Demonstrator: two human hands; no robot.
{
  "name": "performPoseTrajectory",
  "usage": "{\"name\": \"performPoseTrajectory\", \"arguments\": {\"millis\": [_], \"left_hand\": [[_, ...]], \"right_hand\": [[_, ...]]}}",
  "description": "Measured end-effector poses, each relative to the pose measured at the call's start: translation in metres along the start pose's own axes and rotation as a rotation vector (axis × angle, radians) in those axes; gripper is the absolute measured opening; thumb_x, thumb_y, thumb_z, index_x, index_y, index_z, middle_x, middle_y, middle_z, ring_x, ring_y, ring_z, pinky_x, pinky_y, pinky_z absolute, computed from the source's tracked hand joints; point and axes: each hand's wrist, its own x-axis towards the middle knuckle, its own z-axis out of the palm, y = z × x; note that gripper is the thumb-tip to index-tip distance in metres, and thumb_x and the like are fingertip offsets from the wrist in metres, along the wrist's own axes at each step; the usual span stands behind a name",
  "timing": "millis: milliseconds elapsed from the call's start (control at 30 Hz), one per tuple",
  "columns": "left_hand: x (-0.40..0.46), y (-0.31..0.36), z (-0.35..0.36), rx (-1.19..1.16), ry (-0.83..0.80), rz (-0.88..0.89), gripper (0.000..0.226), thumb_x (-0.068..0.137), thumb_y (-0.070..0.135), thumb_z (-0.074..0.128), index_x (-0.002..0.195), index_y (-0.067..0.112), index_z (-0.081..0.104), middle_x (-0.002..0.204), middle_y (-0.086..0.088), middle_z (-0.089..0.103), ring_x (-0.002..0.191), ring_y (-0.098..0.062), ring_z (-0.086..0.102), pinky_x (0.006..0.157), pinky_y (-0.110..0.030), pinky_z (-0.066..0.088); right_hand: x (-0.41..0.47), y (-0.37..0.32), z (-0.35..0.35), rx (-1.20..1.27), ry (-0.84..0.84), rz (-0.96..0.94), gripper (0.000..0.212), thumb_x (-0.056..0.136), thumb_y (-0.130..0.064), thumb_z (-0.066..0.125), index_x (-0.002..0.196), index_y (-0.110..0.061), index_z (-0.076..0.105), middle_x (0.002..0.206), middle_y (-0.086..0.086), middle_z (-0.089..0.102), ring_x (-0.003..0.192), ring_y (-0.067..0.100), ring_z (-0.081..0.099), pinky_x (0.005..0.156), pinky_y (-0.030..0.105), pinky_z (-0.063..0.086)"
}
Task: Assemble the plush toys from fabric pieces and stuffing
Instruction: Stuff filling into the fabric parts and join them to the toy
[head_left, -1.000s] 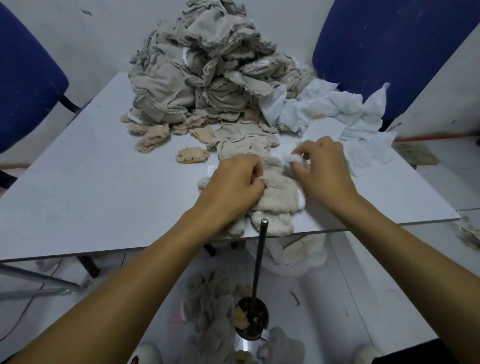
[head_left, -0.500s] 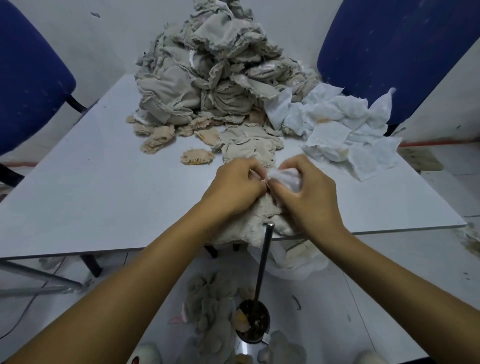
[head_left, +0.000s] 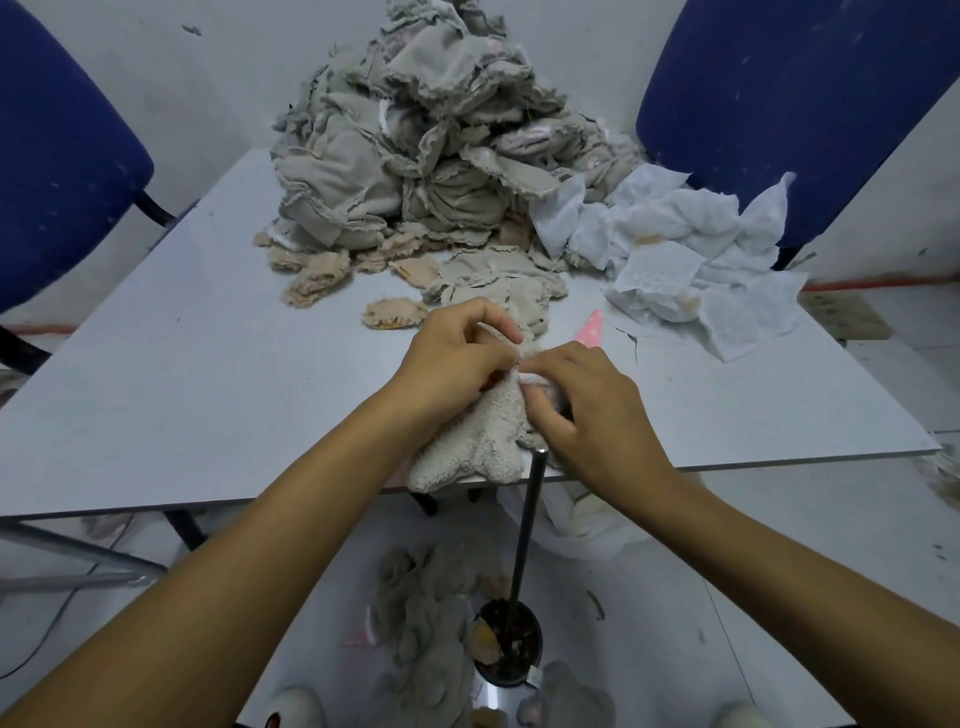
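A: Both hands are on the plush toy (head_left: 480, 441), which lies at the near edge of the table (head_left: 208, 395), its two fluffy legs hanging just over that edge.

B: And the grip?

A: The left hand (head_left: 457, 358) has its fingers curled, pinching the toy's top edge. The right hand (head_left: 587, 405) is curled too, fingertips pinched on a bit of white material right at the toy's top. The two hands are touching there.

B: What's beyond the toy?

A: A tall pile of grey fabric pieces (head_left: 431, 140) at the table's far side, with white squares (head_left: 670, 249) to the pile's right. A small pink scrap (head_left: 590, 331) sits just beyond the right hand.

B: And nearer?

A: A dark rod (head_left: 527, 525) stands up from a cup (head_left: 506, 647) on the floor, its tip by the toy's legs.
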Motion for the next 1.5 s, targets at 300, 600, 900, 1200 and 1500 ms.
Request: {"name": "performPoseTrajectory", "arguments": {"millis": [300,600,900,1200,1500], "left_hand": [[-0.002,-0.001,0.000,0.109,-0.058,0.036,0.024,0.084,0.005,0.067,0.074,0.027,0.069,0.065,-0.005,0.060,0.062,-0.018,0.053,0.060,-0.037,0.043],[0.005,-0.002,-0.001,0.137,0.013,-0.002,0.027,0.084,0.003,0.066,0.073,0.028,0.067,0.063,-0.002,0.060,0.058,-0.018,0.051,0.059,-0.034,0.042],[0.006,0.000,-0.005,0.236,-0.053,0.050,0.033,0.081,0.002,0.063,0.068,0.032,0.064,0.055,0.010,0.057,0.058,-0.016,0.052,0.063,-0.036,0.044],[0.006,0.001,-0.004,0.232,-0.011,0.072,0.028,0.081,0.001,0.063,0.070,0.027,0.063,0.063,0.001,0.062,0.060,-0.015,0.054,0.064,-0.038,0.048],[0.004,-0.001,-0.008,0.310,-0.053,0.101,0.015,0.090,0.010,0.065,0.088,0.025,0.063,0.067,0.006,0.061,0.057,-0.003,0.052,0.053,-0.020,0.042]], "right_hand": [[0.004,0.008,0.001,0.057,0.044,0.081,0.021,0.089,-0.027,0.073,0.110,-0.025,0.076,0.099,0.000,0.052,0.095,0.013,0.051,0.079,0.025,0.044],[0.000,0.007,-0.009,0.125,-0.047,0.027,0.022,0.091,-0.033,0.070,0.113,-0.032,0.069,0.103,-0.013,0.068,0.095,0.008,0.061,0.083,0.029,0.050],[0.004,0.004,-0.001,-0.010,0.085,0.026,0.019,0.092,-0.023,0.069,0.111,-0.021,0.065,0.088,0.003,0.054,0.076,0.014,0.047,0.067,0.027,0.040],[-0.004,0.000,0.004,-0.164,0.015,-0.097,0.018,0.095,-0.033,0.057,0.105,-0.027,0.071,0.103,0.000,0.051,0.080,0.016,0.054,0.056,0.040,0.052],[-0.003,0.003,0.000,0.010,-0.014,-0.069,0.023,0.094,-0.033,0.067,0.113,-0.021,0.073,0.104,-0.003,0.063,0.095,0.017,0.059,0.073,0.043,0.054]]}}
